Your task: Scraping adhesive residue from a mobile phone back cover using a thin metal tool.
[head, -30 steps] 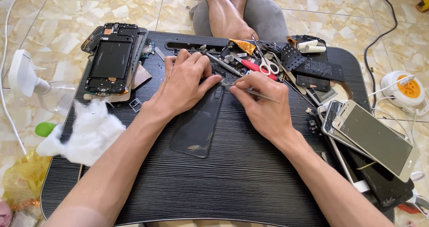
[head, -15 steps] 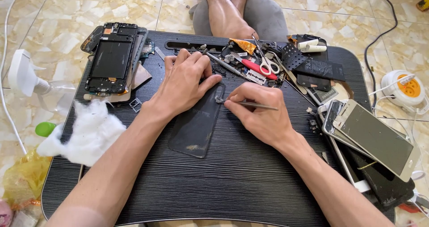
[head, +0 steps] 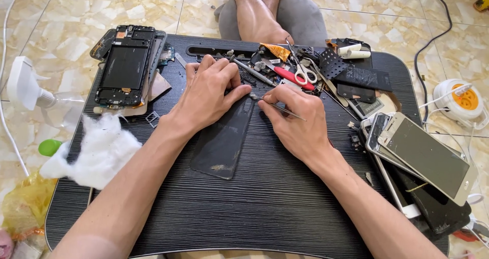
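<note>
A: What are the two hands doing?

B: The left hand [head: 211, 93] lies flat, with fingers half bent, on the top end of a dark phone panel [head: 223, 142] and presses it on the black lap table [head: 265, 203]. It grips nothing. The right hand [head: 295, 121] is closed in a pinch around thin metal tweezers [head: 275, 105]. The tip of the tweezers touches the upper edge of the panel, just beside the left thumb.

A: And around the hands?

B: Just beyond the fingers is a heap of small tools, with scissors with white handles [head: 304, 71] and a red-handled tool [head: 293, 77]. Outward from the left hand there is an opened phone frame [head: 125, 65], and near the left forearm a lump of white cotton [head: 102, 149]. Outward from the right forearm lies a stack of phones [head: 425, 154], the top one with a pale body. Farther to that side, on the tiled floor, stands a white and orange cable reel [head: 461, 101].
</note>
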